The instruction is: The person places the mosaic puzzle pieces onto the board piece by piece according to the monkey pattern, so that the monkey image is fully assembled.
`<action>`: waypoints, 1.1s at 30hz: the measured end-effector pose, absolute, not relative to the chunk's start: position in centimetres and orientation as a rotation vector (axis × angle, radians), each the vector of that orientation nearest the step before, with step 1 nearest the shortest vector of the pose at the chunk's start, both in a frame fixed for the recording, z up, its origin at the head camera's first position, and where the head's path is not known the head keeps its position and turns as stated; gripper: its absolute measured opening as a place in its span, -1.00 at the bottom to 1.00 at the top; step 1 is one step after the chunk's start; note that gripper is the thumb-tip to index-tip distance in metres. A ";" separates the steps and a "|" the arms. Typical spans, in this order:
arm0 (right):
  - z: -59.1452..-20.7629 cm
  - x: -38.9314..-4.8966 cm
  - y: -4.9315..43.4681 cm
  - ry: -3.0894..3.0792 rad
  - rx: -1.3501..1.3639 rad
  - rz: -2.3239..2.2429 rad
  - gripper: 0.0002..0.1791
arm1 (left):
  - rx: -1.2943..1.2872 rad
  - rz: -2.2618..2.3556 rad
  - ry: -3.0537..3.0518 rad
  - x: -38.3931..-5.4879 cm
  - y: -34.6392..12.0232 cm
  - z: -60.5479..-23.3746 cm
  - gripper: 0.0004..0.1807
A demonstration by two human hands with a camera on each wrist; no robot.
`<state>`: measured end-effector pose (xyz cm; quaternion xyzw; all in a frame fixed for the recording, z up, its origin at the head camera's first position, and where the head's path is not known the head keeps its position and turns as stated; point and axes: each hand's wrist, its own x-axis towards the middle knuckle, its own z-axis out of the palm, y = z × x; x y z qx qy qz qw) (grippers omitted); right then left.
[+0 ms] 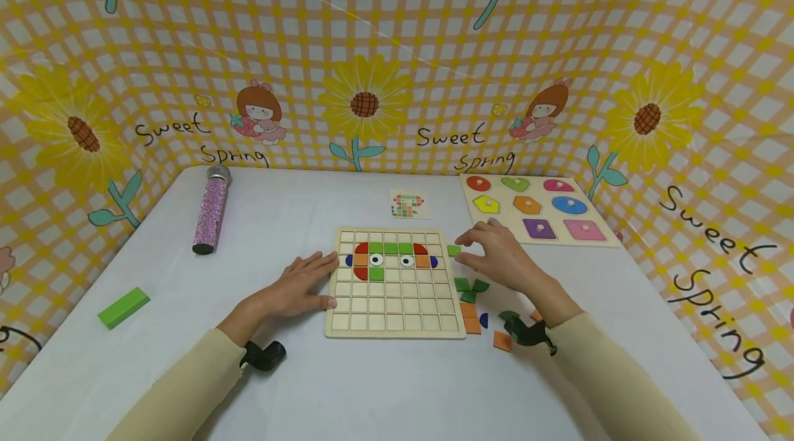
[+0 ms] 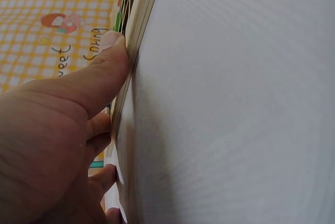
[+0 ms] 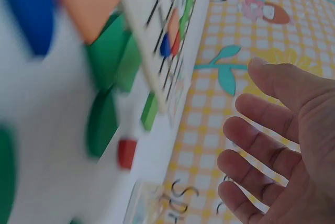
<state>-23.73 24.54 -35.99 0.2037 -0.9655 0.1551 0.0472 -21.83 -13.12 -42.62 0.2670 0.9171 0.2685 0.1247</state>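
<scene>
A wooden grid board [image 1: 395, 304] lies flat on the white table, with red, green, orange and blue pieces and two round eye pieces in its upper cells. My left hand [image 1: 302, 285] rests against the board's left edge, thumb and fingers extended; the left wrist view shows the thumb [image 2: 102, 72] touching that edge. Past the board's right edge, my right hand [image 1: 496, 255] hovers with fingers spread and a gap to the thumb, holding nothing. A light green piece [image 1: 454, 250] lies just by its fingertips, beside the board; the right wrist view also shows this green piece [image 3: 149, 111].
Loose green pieces [image 1: 462, 284] and orange pieces [image 1: 469, 317] lie right of the board. A small pattern card [image 1: 411, 204] lies behind it. A shape puzzle [image 1: 595, 243] sits back right, a glittery microphone [image 1: 211, 213] back left, a green block [image 1: 124, 308] at left.
</scene>
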 end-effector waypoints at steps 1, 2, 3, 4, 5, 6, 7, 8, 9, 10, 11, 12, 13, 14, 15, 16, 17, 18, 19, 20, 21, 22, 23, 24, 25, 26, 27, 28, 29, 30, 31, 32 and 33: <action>-36.0 -23.6 25.0 -2.959 0.596 0.472 -0.67 | 0.777 0.783 2.673 -21.8 -13.1 -42.6 -0.14; -36.1 -23.5 25.4 -2.968 0.578 0.469 -0.66 | 0.778 0.781 2.674 -21.8 -13.1 -42.6 -0.14; -36.2 -23.3 25.9 -2.975 0.563 0.467 -0.66 | 0.777 0.781 2.675 -21.8 -13.1 -42.6 -0.14; -36.3 -23.2 26.3 -2.984 0.548 0.466 -0.66 | 0.777 0.782 2.675 -21.8 -13.1 -42.6 -0.14; -36.3 -23.1 26.8 -2.989 0.539 0.460 -0.66 | 0.779 0.782 2.674 -21.8 -13.1 -42.5 -0.14; -36.4 -22.9 27.3 -2.995 0.531 0.458 -0.67 | 0.779 0.783 2.674 -21.8 -13.1 -42.5 -0.14; -36.5 -22.8 27.8 -2.997 0.529 0.456 -0.67 | 0.780 0.785 2.671 -21.8 -13.1 -42.5 -0.14; -36.6 -22.7 28.3 -2.999 0.529 0.454 -0.68 | 0.784 0.785 2.670 -21.8 -13.1 -42.5 -0.14; -36.7 -22.5 28.8 -3.003 0.525 0.454 -0.68 | 0.791 0.787 2.671 -21.7 -13.1 -42.4 -0.14; -36.7 -22.3 29.3 -3.006 0.518 0.455 -0.68 | 0.797 0.788 2.670 -21.7 -13.1 -42.4 -0.14; -36.8 -22.2 29.8 -3.010 0.514 0.457 -0.68 | 0.798 0.789 2.668 -21.7 -13.1 -42.4 -0.14; -36.9 -22.0 30.2 -3.015 0.506 0.460 -0.68 | 0.798 0.789 2.668 -21.7 -13.1 -42.4 -0.14; -37.0 -21.9 30.7 -3.019 0.501 0.458 -0.68 | 0.803 0.790 2.669 -21.7 -13.1 -42.4 -0.14; -37.0 -21.7 31.1 -3.029 0.489 0.456 -0.68 | 0.809 0.788 2.673 -21.8 -13.1 -42.4 -0.14; -37.1 -21.6 31.5 -3.038 0.480 0.454 -0.68 | 0.808 0.787 2.673 -21.8 -13.2 -42.4 -0.14; -37.2 -21.5 31.9 -3.045 0.475 0.450 -0.68 | 0.802 0.787 2.671 -21.8 -13.1 -42.4 -0.14; -37.3 -21.4 32.2 -3.056 0.467 0.442 -0.68 | 0.798 0.787 2.670 -21.8 -13.1 -42.3 -0.14; -37.3 -21.2 32.5 -3.067 0.461 0.430 -0.68 | 0.799 0.786 2.670 -21.8 -13.1 -42.3 -0.15; -37.4 -21.1 32.8 -3.075 0.459 0.417 -0.67 | 0.800 0.785 2.670 -21.8 -13.1 -42.3 -0.15; -37.5 -21.0 33.0 -3.081 0.458 0.406 -0.67 | 0.796 0.784 2.669 -21.8 -13.1 -42.3 -0.15; -37.6 -20.9 33.3 -3.085 0.460 0.396 -0.66 | 0.791 0.784 2.666 -21.8 -13.1 -42.3 -0.15; -37.7 -20.9 33.5 -3.087 0.465 0.385 -0.66 | 0.791 0.784 2.666 -21.7 -13.1 -42.3 -0.15; -37.8 -20.8 33.6 -3.088 0.468 0.376 -0.66 | 0.791 0.785 2.666 -21.7 -13.1 -42.3 -0.15; -38.0 -20.7 33.8 -3.088 0.472 0.366 -0.66 | 0.789 0.785 2.665 -21.7 -13.1 -42.3 -0.15; -38.1 -20.7 34.0 -3.088 0.474 0.357 -0.66 | 0.789 0.780 2.667 -21.7 -13.1 -42.3 -0.14; -38.2 -20.7 34.1 -3.087 0.474 0.348 -0.66 | 0.787 0.779 2.666 -21.7 -13.1 -42.3 -0.14; -38.4 -20.7 34.2 -3.088 0.474 0.341 -0.66 | 0.786 0.773 2.668 -21.7 -13.1 -42.3 -0.14; -38.6 -20.7 34.3 -3.087 0.474 0.330 -0.66 | 0.784 0.770 2.667 -21.7 -13.1 -42.3 -0.14; -38.8 -20.7 34.4 -3.085 0.476 0.318 -0.66 | 0.783 0.770 2.665 -21.7 -13.1 -42.2 -0.14; -38.9 -20.7 34.5 -3.083 0.479 0.311 -0.66 | 0.787 0.767 2.668 -21.7 -13.1 -42.2 -0.14; -39.1 -20.8 34.6 -3.077 0.488 0.304 -0.67 | 0.788 0.766 2.668 -21.8 -13.1 -42.2 -0.14; -39.2 -20.8 34.6 -3.070 0.498 0.298 -0.67 | 0.786 0.772 2.664 -21.7 -13.0 -42.1 -0.14; -39.3 -20.8 34.6 -3.062 0.510 0.293 -0.67 | 0.786 0.776 2.663 -21.7 -13.0 -42.1 -0.14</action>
